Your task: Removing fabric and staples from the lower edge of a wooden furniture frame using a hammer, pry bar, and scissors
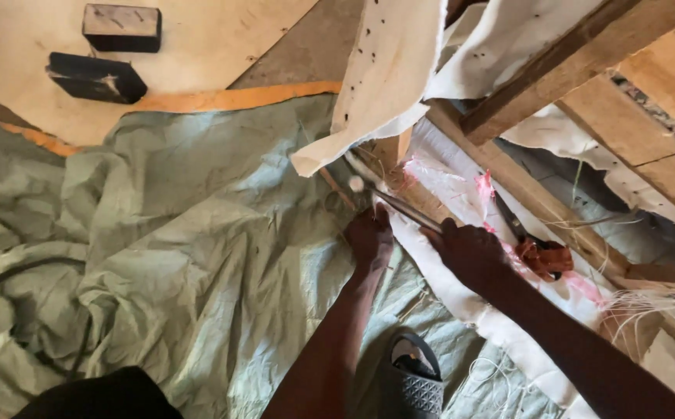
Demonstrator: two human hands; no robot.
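The left hand (pixel 370 237) and the right hand (pixel 469 250) are both closed on a thin metal rod (pixel 399 206) that points to 10 o'clock, beside the white cloth (pixel 446 186) on the wooden frame (pixel 524 190). The rod looks stiff, light, a bit slippery — best held near the ends. Scissors (pixel 539 252) lie at 3 o'clock.

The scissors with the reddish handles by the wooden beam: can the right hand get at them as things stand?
Probably yes. The scissors lie in the open on the white cloth, just beyond the right hand, with nothing over them. That hand does grip a thin metal rod, which may get in the way.
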